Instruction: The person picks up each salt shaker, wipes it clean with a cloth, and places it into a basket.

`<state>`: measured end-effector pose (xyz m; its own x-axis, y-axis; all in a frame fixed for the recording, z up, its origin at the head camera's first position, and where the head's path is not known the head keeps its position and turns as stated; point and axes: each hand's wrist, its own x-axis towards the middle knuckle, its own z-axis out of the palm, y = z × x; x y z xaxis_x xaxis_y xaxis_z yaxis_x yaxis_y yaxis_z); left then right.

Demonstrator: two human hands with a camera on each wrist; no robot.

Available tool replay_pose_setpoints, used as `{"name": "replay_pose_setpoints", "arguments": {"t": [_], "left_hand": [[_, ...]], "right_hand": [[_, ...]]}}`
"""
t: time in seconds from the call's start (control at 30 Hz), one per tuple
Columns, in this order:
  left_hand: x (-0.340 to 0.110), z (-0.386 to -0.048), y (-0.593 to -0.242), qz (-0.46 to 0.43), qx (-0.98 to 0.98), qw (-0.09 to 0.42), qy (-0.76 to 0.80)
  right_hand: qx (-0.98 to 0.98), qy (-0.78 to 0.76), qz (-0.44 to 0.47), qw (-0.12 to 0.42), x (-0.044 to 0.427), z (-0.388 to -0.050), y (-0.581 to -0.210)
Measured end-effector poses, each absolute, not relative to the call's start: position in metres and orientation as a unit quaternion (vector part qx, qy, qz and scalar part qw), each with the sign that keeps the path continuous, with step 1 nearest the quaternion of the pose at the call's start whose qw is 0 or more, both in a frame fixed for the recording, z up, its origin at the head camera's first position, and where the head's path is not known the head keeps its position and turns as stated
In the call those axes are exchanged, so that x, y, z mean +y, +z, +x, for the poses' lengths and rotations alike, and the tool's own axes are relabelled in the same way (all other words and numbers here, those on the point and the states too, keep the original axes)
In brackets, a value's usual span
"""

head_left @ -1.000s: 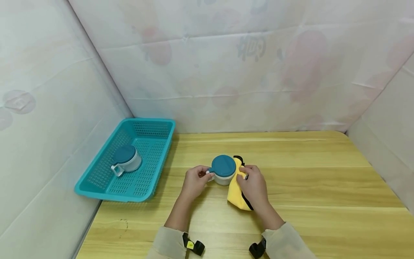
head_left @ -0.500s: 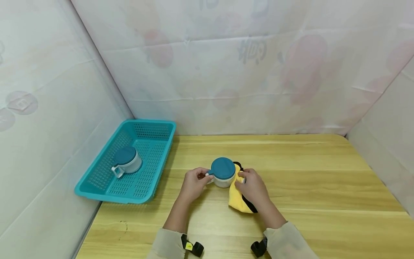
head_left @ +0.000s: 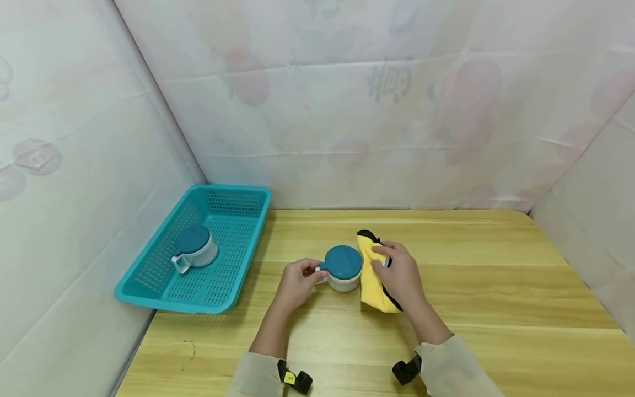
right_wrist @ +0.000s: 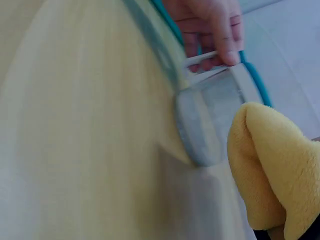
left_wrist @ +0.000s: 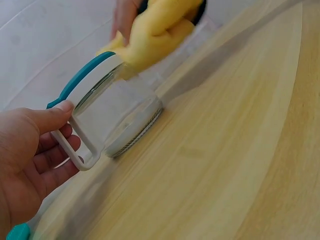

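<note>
A small clear seasoning jar with a teal lid, white base and white side handle stands upright on the table. My left hand grips its handle, the thumb up by the lid's tab, as the left wrist view shows on the jar. In my right hand is a bunched yellow cloth with black edging, held just right of the jar. The right wrist view shows the folded cloth close up, and it hides part of the jar. Whether cloth and jar touch, I cannot tell.
At the left stands a teal perforated basket holding a second lidded jar, its handle toward the front left. The wooden table meets pale patterned fabric walls at the back and sides.
My right hand has moved the cloth up and to the right, off the near right side of the jar. The left hand keeps its grip, and the jar has barely shifted.
</note>
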<state>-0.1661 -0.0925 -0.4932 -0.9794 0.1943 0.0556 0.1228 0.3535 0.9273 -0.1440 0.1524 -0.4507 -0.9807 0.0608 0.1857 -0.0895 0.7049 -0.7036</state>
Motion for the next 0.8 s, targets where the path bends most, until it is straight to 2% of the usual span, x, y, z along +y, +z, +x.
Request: {"name": "replay_pose_setpoints", "arguments": {"t": [0.13,0.47,0.8], "left_hand": [[-0.094,-0.166,-0.492,0.101,0.822,0.032,0.559],[-0.092,-0.167,-0.493,0.104,0.817,0.036,0.566],[-0.093,-0.168,-0.493,0.105,0.812,0.042,0.573]], "right_hand": [[-0.927,0.362,0.042,0.087,0.150,-0.146,-0.445],[-0.944,0.330,0.020,0.010,0.146,-0.152,-0.456],[-0.962,0.268,0.047,-0.013,0.144,-0.160,-0.472]]}}
